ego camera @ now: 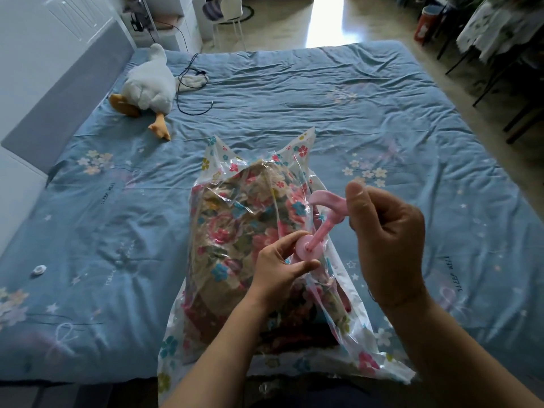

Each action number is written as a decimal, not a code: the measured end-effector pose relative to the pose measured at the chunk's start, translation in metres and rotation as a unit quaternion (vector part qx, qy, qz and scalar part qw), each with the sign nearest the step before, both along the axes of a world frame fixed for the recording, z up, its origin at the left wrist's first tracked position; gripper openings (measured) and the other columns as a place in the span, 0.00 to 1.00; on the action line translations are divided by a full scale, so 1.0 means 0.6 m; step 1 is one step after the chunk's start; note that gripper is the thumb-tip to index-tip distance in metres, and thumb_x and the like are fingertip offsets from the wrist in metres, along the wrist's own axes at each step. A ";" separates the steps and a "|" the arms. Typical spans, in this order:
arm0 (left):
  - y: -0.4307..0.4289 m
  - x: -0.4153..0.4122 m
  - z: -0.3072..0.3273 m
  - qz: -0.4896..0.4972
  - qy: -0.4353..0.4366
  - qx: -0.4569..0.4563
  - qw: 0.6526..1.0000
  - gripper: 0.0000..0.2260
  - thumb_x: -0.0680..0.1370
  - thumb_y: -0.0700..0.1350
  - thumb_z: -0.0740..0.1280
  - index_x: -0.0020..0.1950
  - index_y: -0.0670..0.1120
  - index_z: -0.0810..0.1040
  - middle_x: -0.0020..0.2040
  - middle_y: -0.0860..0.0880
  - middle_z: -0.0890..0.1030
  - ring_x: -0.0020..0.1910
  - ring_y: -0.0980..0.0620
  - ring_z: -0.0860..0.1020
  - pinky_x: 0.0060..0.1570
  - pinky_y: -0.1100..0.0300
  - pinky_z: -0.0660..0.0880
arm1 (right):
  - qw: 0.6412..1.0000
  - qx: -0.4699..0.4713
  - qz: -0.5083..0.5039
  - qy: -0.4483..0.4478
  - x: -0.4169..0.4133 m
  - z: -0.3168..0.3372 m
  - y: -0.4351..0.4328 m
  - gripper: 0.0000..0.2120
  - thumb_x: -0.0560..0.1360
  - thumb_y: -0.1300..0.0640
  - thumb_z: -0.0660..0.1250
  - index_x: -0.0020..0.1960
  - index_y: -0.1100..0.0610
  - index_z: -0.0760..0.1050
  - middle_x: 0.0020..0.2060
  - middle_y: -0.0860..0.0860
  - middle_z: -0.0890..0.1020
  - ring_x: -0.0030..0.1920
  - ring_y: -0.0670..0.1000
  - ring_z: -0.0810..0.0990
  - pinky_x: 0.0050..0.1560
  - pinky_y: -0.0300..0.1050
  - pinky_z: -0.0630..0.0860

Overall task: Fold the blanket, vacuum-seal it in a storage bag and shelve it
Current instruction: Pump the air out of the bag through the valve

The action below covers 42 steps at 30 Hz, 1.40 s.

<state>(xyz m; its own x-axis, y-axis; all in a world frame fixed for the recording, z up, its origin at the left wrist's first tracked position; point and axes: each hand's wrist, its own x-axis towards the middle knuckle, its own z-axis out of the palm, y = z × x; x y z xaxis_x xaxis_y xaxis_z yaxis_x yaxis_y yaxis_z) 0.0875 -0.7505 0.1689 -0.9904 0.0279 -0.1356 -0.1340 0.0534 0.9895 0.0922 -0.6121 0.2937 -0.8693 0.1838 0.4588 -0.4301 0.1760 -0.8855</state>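
Note:
A folded floral blanket (235, 231) lies inside a clear storage bag (297, 148) printed with flowers, on the near middle of the bed (323, 92). A pink hand pump (323, 222) stands tilted on the bag's round pink valve (306, 245). My left hand (279, 266) pinches the valve base between thumb and fingers. My right hand (385, 240) grips the pump's handle, with the thumb up; the handle's far end sticks out to the left of the fist.
A white plush goose (147, 86) and a black cable (188, 83) lie at the bed's far left. A small white round cap (39, 270) sits on the sheet at left. The grey headboard (73, 83) runs along the left; chairs stand on the right.

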 end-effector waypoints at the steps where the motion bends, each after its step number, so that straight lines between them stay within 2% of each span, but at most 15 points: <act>1: 0.002 -0.002 0.003 0.000 0.001 0.004 1.000 0.26 0.65 0.37 0.80 0.62 0.47 0.79 0.57 0.48 0.84 0.58 0.51 0.82 0.63 0.51 0.76 | 1.000 0.016 -0.004 -0.009 -0.003 -0.013 0.000 0.20 0.78 0.50 0.63 0.29 0.56 0.75 0.21 0.42 0.72 0.24 0.39 0.68 0.29 0.37 0.66; 4: 0.008 -0.006 0.012 -0.018 0.010 0.000 1.000 0.26 0.65 0.36 0.79 0.63 0.40 0.79 0.57 0.46 0.84 0.57 0.48 0.82 0.62 0.48 0.77 | 0.985 0.085 0.026 -0.148 -0.009 -0.089 0.009 0.34 0.74 0.31 0.59 0.34 0.63 0.79 0.25 0.53 0.79 0.28 0.54 0.76 0.32 0.52 0.75; 6: 0.008 -0.003 0.013 -0.027 0.008 0.002 1.000 0.24 0.66 0.35 0.79 0.61 0.40 0.80 0.56 0.46 0.84 0.57 0.48 0.82 0.61 0.48 0.77 | 0.965 0.147 0.033 -0.213 -0.011 -0.112 0.012 0.41 0.69 0.25 0.58 0.34 0.64 0.79 0.21 0.50 0.73 0.24 0.48 0.68 0.29 0.49 0.70; 10: 0.000 0.000 0.005 -0.012 -0.019 0.015 1.000 0.27 0.66 0.35 0.79 0.64 0.40 0.78 0.58 0.44 0.83 0.58 0.48 0.81 0.63 0.49 0.76 | 0.993 0.065 0.030 -0.097 -0.014 -0.024 0.015 0.23 0.77 0.46 0.66 0.30 0.60 0.80 0.19 0.50 0.67 0.23 0.42 0.61 0.27 0.41 0.61; 13: 0.001 -0.004 0.009 -0.014 -0.016 0.013 1.000 0.27 0.65 0.34 0.78 0.64 0.42 0.78 0.58 0.45 0.83 0.57 0.49 0.82 0.63 0.51 0.76 | 0.999 -0.020 0.035 -0.015 -0.021 0.012 0.020 0.20 0.79 0.54 0.63 0.30 0.58 0.77 0.21 0.47 0.68 0.24 0.42 0.63 0.28 0.38 0.61; 16: 0.004 -0.007 0.021 -0.031 -0.005 0.013 0.999 0.28 0.66 0.35 0.78 0.65 0.39 0.78 0.58 0.45 0.83 0.58 0.49 0.81 0.63 0.50 0.76 | 0.990 0.048 0.069 -0.113 -0.026 -0.057 0.022 0.22 0.79 0.49 0.63 0.32 0.61 0.79 0.23 0.49 0.76 0.24 0.44 0.71 0.31 0.40 0.66; 19: 0.005 -0.003 0.025 -0.048 0.000 0.007 0.999 0.26 0.67 0.35 0.78 0.64 0.40 0.79 0.58 0.46 0.83 0.58 0.50 0.81 0.62 0.50 0.77 | 0.954 0.193 0.092 -0.210 -0.029 -0.105 0.032 0.26 0.74 0.41 0.64 0.31 0.61 0.79 0.19 0.47 0.68 0.22 0.44 0.64 0.28 0.40 0.61; 21: 0.002 -0.003 0.021 -0.044 -0.014 0.016 0.999 0.27 0.67 0.35 0.78 0.65 0.39 0.77 0.59 0.45 0.83 0.59 0.49 0.81 0.63 0.49 0.76 | 0.964 0.163 0.101 -0.183 -0.034 -0.068 0.035 0.24 0.74 0.42 0.66 0.29 0.60 0.79 0.19 0.46 0.66 0.21 0.44 0.61 0.25 0.36 0.58; 25: -0.005 -0.003 0.008 -0.030 -0.034 0.013 0.999 0.30 0.65 0.36 0.79 0.66 0.40 0.77 0.59 0.45 0.82 0.59 0.48 0.81 0.64 0.47 0.75 | 0.986 -0.073 0.143 -0.051 -0.040 0.013 0.035 0.18 0.76 0.51 0.66 0.30 0.56 0.79 0.21 0.45 0.72 0.23 0.43 0.64 0.27 0.34 0.62; 27: -0.004 -0.005 0.013 -0.030 -0.026 0.017 0.999 0.29 0.65 0.35 0.79 0.66 0.40 0.77 0.59 0.45 0.83 0.59 0.48 0.81 0.64 0.48 0.75 | 0.987 -0.050 0.141 -0.059 -0.034 -0.012 0.026 0.18 0.77 0.53 0.66 0.32 0.62 0.78 0.23 0.45 0.76 0.23 0.39 0.69 0.28 0.32 0.65; 31: 0.002 -0.002 0.025 -0.052 -0.005 0.013 0.999 0.26 0.67 0.34 0.78 0.64 0.40 0.78 0.57 0.45 0.84 0.58 0.48 0.82 0.61 0.49 0.77 | 0.961 0.156 0.099 -0.204 -0.020 -0.105 0.023 0.35 0.72 0.31 0.63 0.32 0.66 0.77 0.22 0.55 0.73 0.25 0.44 0.66 0.27 0.47 0.65; 33: -0.002 0.001 0.020 -0.042 -0.014 0.023 0.999 0.27 0.67 0.34 0.78 0.65 0.40 0.78 0.58 0.45 0.83 0.59 0.48 0.81 0.62 0.48 0.76 | 0.970 0.144 0.086 -0.176 -0.025 -0.092 0.024 0.32 0.73 0.37 0.66 0.32 0.68 0.76 0.21 0.53 0.70 0.24 0.43 0.62 0.26 0.41 0.61; 37: -0.012 0.004 0.006 -0.020 -0.039 0.027 0.999 0.28 0.66 0.34 0.78 0.66 0.40 0.77 0.59 0.45 0.83 0.60 0.48 0.81 0.64 0.48 0.75 | 0.990 -0.030 0.131 -0.051 -0.027 0.008 0.013 0.29 0.75 0.49 0.67 0.34 0.77 0.72 0.22 0.56 0.73 0.23 0.43 0.64 0.26 0.35 0.61; 40: -0.008 -0.001 0.014 -0.024 -0.029 0.034 0.999 0.28 0.66 0.34 0.78 0.65 0.39 0.77 0.58 0.45 0.83 0.59 0.47 0.81 0.63 0.49 0.75 | 0.993 0.009 0.096 -0.070 -0.017 -0.028 0.005 0.31 0.75 0.45 0.65 0.33 0.75 0.71 0.25 0.62 0.76 0.26 0.58 0.72 0.27 0.49 0.69; 42: -0.002 0.001 0.022 -0.038 -0.012 0.020 0.999 0.26 0.66 0.34 0.78 0.64 0.40 0.78 0.57 0.45 0.83 0.58 0.48 0.81 0.62 0.49 0.76 | 0.981 0.085 0.070 -0.158 -0.011 -0.089 0.008 0.31 0.74 0.38 0.64 0.29 0.65 0.71 0.23 0.52 0.76 0.25 0.55 0.71 0.28 0.50 0.69</act>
